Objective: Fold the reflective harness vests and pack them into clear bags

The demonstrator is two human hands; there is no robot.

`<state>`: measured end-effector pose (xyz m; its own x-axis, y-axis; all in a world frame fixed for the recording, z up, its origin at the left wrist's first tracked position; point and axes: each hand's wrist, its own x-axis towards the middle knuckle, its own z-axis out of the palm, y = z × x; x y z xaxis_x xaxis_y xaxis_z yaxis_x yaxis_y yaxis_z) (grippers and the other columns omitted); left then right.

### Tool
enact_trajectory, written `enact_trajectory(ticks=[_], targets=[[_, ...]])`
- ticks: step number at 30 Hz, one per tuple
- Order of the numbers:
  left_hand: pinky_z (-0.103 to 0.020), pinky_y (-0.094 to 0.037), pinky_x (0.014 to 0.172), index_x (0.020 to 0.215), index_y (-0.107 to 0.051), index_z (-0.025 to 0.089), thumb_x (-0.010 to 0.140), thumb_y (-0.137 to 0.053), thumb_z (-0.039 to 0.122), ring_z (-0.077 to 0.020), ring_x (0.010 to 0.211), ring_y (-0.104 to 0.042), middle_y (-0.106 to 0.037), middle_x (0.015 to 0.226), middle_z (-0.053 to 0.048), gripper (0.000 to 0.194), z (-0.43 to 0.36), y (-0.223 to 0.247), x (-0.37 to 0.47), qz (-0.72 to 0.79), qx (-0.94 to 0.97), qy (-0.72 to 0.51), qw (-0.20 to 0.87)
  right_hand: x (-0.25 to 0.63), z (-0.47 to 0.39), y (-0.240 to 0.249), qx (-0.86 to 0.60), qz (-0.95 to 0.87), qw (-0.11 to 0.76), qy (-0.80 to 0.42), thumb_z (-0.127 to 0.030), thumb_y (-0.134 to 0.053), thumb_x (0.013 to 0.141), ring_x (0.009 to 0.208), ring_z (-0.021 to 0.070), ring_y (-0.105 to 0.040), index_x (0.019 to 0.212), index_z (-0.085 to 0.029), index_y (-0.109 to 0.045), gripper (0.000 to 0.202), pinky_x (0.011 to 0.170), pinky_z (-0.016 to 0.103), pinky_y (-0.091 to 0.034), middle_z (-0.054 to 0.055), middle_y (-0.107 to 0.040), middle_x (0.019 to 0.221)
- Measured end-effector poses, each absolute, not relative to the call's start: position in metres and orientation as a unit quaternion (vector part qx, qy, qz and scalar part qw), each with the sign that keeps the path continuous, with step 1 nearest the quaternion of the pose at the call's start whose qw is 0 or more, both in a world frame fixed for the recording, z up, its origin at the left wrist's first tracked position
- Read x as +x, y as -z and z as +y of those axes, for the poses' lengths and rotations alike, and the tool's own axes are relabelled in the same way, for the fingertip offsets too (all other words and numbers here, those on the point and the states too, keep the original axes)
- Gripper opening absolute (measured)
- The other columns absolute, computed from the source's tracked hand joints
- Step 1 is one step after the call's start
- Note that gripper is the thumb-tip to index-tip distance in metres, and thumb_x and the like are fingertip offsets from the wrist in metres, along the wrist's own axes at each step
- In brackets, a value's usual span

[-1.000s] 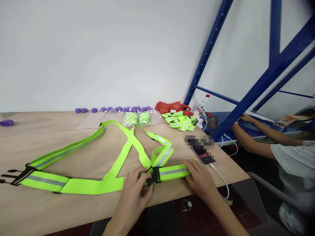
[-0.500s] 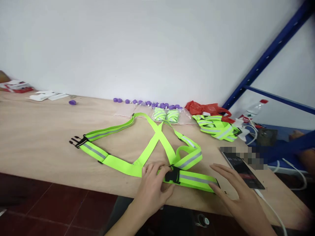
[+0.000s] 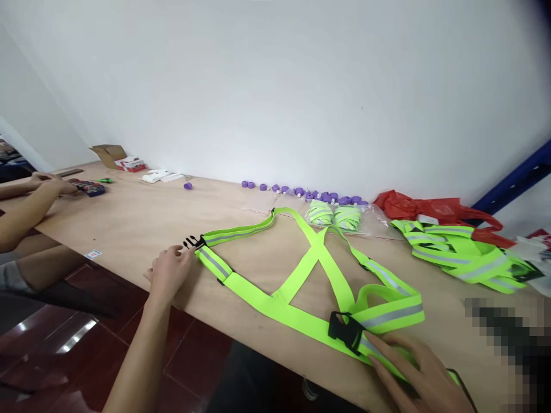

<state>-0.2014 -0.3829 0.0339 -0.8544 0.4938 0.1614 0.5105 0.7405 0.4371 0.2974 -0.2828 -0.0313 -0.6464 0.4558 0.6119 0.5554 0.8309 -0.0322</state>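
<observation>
A neon-green reflective harness (image 3: 317,246) with grey stripes lies spread on the table, its straps crossing in the middle. At its left end, my left hand (image 3: 171,269) is beside the black pronged buckle half (image 3: 196,242), fingers loosely bent with the fingertips close to it. Whether they touch the buckle is hard to see. Near the front edge, my right hand (image 3: 419,367) lies over the right end of the waist strap, its fingers extended and apart. Just left of those fingertips is the black socket buckle half (image 3: 345,331). A side strap is looped above it.
Packed green straps (image 3: 333,215) in clear bags and several purple caps (image 3: 325,197) line the wall. At right are a red plastic bag (image 3: 424,205) and a heap of green straps (image 3: 465,252). Another person's hands (image 3: 54,183) are at the far left, near a cardboard box (image 3: 109,155).
My left hand has left the socket buckle and moved left to the pronged half. My right hand has come down onto the strap beside the socket. The view has turned left.
</observation>
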Motion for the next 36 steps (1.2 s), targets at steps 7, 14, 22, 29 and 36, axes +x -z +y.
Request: enact_trajectory(ticks=[7, 14, 22, 29, 36], targets=[[-0.039, -0.049, 0.079, 0.099, -0.059, 0.02, 0.091, -0.047, 0.045, -0.0324, 0.096, -0.068, -0.073, 0.1, -0.014, 0.028, -0.373, -0.032, -0.2, -0.902, -0.307, 0.302, 0.017, 0.288, -0.285, 0.03, -0.333, -0.893, 0.304, -0.018, -0.049, -0.058, 0.093, 0.09, 0.0251, -0.073, 0.114, -0.035, -0.076, 0.031, 0.071, 0.033, -0.061, 0.008, -0.074, 0.103], [-0.037, -0.051, 0.065, 0.104, -0.052, 0.02, 0.091, -0.052, 0.04, -0.0277, 0.074, -0.07, -0.074, 0.101, -0.013, 0.024, -0.359, -0.053, -0.144, -0.824, -0.367, 0.403, 0.155, 0.289, -0.286, 0.037, -0.379, -0.884, 0.265, -0.061, -0.05, -0.068, 0.085, 0.103, 0.0302, -0.07, 0.112, -0.034, -0.076, 0.032, 0.081, 0.04, -0.059, 0.007, -0.074, 0.115], [-0.041, -0.054, 0.093, 0.09, -0.062, 0.022, 0.096, -0.056, 0.023, -0.025, 0.108, -0.066, -0.07, 0.12, -0.01, 0.008, -0.364, -0.015, -0.026, -0.489, -0.824, 0.286, 0.024, 0.272, -0.293, 0.013, -0.416, -0.87, 0.246, -0.098, -0.042, -0.075, 0.081, 0.1, 0.0306, -0.068, 0.097, -0.03, -0.075, 0.021, 0.082, 0.042, -0.055, 0.006, -0.076, 0.104], [-0.042, -0.053, 0.1, 0.136, -0.058, 0.031, 0.091, -0.065, 0.029, -0.0288, 0.125, -0.057, -0.059, 0.134, -0.011, 0.045, -0.369, -0.014, -0.039, -0.578, -0.755, 0.294, -0.092, 0.264, -0.297, 0.008, -0.425, -0.864, 0.251, -0.1, -0.036, -0.073, 0.082, 0.097, 0.0304, -0.067, 0.094, -0.027, -0.07, 0.015, 0.081, 0.041, -0.054, 0.006, -0.074, 0.099], [-0.044, -0.051, 0.101, 0.13, -0.058, 0.031, 0.091, -0.064, 0.028, -0.0284, 0.122, -0.058, -0.065, 0.129, -0.007, 0.04, -0.366, -0.02, -0.034, -0.599, -0.73, 0.287, -0.165, 0.256, -0.299, 0.002, -0.462, -0.841, 0.246, -0.14, -0.031, -0.073, 0.079, 0.097, 0.0309, -0.067, 0.089, -0.025, -0.066, 0.014, 0.08, 0.042, -0.055, 0.007, -0.073, 0.096]])
